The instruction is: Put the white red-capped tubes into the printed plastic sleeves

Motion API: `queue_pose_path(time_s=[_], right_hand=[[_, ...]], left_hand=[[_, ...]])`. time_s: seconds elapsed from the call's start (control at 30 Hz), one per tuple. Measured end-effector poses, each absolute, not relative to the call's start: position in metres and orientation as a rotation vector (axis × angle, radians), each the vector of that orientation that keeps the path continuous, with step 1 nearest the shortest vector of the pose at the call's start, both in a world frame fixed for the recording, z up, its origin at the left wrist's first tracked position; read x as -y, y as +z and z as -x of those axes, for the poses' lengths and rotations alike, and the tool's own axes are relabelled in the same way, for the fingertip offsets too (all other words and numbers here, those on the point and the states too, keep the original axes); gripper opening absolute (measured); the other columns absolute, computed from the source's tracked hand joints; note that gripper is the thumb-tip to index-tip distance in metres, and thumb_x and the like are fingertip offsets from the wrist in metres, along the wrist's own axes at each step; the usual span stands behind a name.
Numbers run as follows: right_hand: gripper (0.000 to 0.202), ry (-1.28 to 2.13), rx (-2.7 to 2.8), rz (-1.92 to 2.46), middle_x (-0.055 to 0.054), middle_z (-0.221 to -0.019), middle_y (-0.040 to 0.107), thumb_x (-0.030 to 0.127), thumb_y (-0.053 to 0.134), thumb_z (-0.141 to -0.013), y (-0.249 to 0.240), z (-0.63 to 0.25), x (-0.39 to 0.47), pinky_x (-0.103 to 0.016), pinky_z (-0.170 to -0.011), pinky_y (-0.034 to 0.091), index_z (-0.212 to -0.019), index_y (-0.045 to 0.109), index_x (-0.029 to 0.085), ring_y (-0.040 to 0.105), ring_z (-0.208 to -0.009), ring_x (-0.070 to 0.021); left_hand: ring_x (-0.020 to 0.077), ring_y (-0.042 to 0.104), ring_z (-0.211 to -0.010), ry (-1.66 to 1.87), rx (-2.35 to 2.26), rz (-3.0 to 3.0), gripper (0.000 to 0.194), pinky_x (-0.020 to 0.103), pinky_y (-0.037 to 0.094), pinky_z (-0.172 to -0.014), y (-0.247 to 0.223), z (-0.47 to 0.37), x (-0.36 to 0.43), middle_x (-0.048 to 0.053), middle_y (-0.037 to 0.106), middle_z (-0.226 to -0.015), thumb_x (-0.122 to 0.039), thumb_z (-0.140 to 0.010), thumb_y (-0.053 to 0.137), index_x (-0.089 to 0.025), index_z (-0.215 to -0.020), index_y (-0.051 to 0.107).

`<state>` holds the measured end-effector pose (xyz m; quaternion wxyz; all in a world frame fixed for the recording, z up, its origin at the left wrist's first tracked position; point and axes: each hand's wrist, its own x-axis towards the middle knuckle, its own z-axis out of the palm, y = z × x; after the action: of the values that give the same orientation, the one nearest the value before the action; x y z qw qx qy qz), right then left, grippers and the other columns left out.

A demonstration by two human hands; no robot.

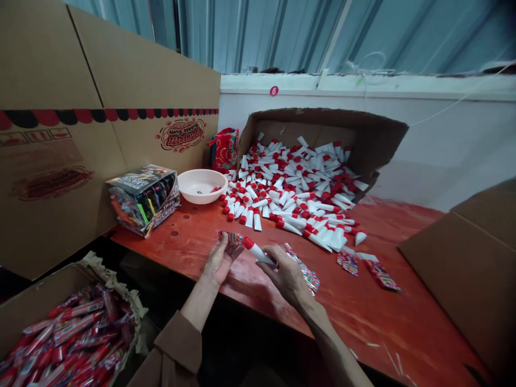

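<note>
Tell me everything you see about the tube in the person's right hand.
The tube is white and smooth, plastic by its look, with a red cap. The right hand grips its white end above the red table. Its cap points toward the left hand, at the patterned wrapper held there; whether it is inside is unclear.

The right hand [286, 273] covers the rear end of the white plastic tube with a red cap [253, 250] and part of the shiny multicoloured wrappers [308, 275]. The ragged-rimmed brown cardboard box [136, 309] runs off the left and bottom edges. Contents [216, 188] of the round pale pink bowl [197, 198] are too small to tell.
</note>
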<state>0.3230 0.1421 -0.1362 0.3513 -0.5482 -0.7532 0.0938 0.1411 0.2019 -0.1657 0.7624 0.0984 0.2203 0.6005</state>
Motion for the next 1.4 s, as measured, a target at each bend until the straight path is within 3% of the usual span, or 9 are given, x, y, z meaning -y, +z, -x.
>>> queue_pose_path(time_s=[0.23, 0.4, 0.63, 0.83, 1.03, 1.17, 1.3, 1.4], right_hand=[[0.009, -0.119, 2.111, 1.451, -0.006, -0.088, 0.064, 0.025, 0.055, -0.094, -0.147, -0.320, -0.142, -0.028, -0.063, 0.040, -0.097, 0.061, 0.019, 0.061, -0.074, -0.0201], [0.010, -0.195, 2.110, 1.469, -0.006, -0.087, 0.062, 0.026, 0.054, -0.095, -0.152, -0.315, -0.143, -0.028, -0.061, 0.038, -0.097, 0.061, 0.018, 0.059, -0.072, -0.0205], [0.014, 0.383, 1.875, 1.407, -0.002, -0.079, 0.062, 0.032, 0.064, -0.088, -0.148, -0.304, -0.141, -0.027, -0.061, 0.040, -0.089, 0.062, 0.018, 0.055, -0.067, -0.0164], [0.040, 1.124, 1.432, 1.263, -0.002, -0.076, 0.065, 0.053, 0.073, -0.075, -0.155, -0.296, -0.146, -0.026, -0.056, 0.044, -0.089, 0.063, 0.016, 0.056, -0.062, -0.0152], [0.040, 1.088, 1.401, 1.263, -0.001, -0.073, 0.063, 0.053, 0.075, -0.073, -0.162, -0.295, -0.147, -0.026, -0.062, 0.044, -0.080, 0.066, 0.015, 0.054, -0.065, -0.0143], [0.037, 1.131, 1.350, 1.216, -0.001, -0.071, 0.062, 0.051, 0.074, -0.075, -0.162, -0.295, -0.142, -0.025, -0.062, 0.044, -0.079, 0.066, 0.016, 0.054, -0.065, -0.0143], [0.033, 1.198, 1.348, 1.112, -0.004, -0.084, 0.066, 0.045, 0.073, -0.079, -0.169, -0.298, -0.133, -0.026, -0.066, 0.047, -0.095, 0.069, 0.016, 0.058, -0.072, -0.0159], [0.037, 1.199, 1.345, 1.088, -0.003, -0.084, 0.066, 0.043, 0.073, -0.080, -0.178, -0.301, -0.128, -0.026, -0.062, 0.047, -0.107, 0.069, 0.018, 0.055, -0.066, -0.0141]], left_hand=[[0.0171, 0.070, -0.080, 1.358, -0.506, -0.343, 0.037, 0.034, 0.057, -0.080, -0.159, -0.145, -0.200, 0.006, 0.074, -0.086, -0.028, -0.067, 0.088, -0.015, -0.091, 0.064], [0.0152, 0.068, -0.076, 1.372, -0.609, -0.458, 0.049, 0.032, 0.055, -0.078, -0.154, -0.145, -0.196, 0.009, 0.074, -0.092, -0.028, -0.062, 0.090, -0.014, -0.099, 0.062], [0.0156, 0.066, -0.081, 1.311, -0.645, -0.572, 0.042, 0.027, 0.052, -0.075, -0.155, -0.155, -0.186, 0.014, 0.074, -0.099, -0.034, -0.066, 0.087, -0.011, -0.094, 0.067], [0.0145, 0.066, -0.077, 1.228, -0.623, -0.681, 0.041, 0.024, 0.050, -0.070, -0.164, -0.162, -0.171, 0.012, 0.074, -0.099, -0.033, -0.069, 0.085, -0.011, -0.099, 0.069], [0.0144, 0.066, -0.079, 1.230, -0.625, -0.724, 0.044, 0.025, 0.049, -0.074, -0.158, -0.161, -0.170, 0.012, 0.073, -0.102, -0.039, -0.072, 0.083, -0.013, -0.105, 0.069], [0.0135, 0.065, -0.073, 1.208, -0.598, -0.750, 0.039, 0.024, 0.049, -0.070, -0.153, -0.165, -0.167, 0.011, 0.074, -0.097, -0.039, -0.073, 0.081, -0.012, -0.098, 0.070], [0.0132, 0.065, -0.074, 1.213, -0.588, -0.688, 0.035, 0.024, 0.048, -0.071, -0.148, -0.165, -0.162, 0.010, 0.074, -0.093, -0.037, -0.074, 0.081, -0.013, -0.097, 0.070], [0.0127, 0.063, -0.072, 1.191, -0.565, -0.670, 0.034, 0.025, 0.049, -0.071, -0.143, -0.163, -0.158, 0.010, 0.073, -0.092, -0.038, -0.076, 0.080, -0.012, -0.097, 0.070]])
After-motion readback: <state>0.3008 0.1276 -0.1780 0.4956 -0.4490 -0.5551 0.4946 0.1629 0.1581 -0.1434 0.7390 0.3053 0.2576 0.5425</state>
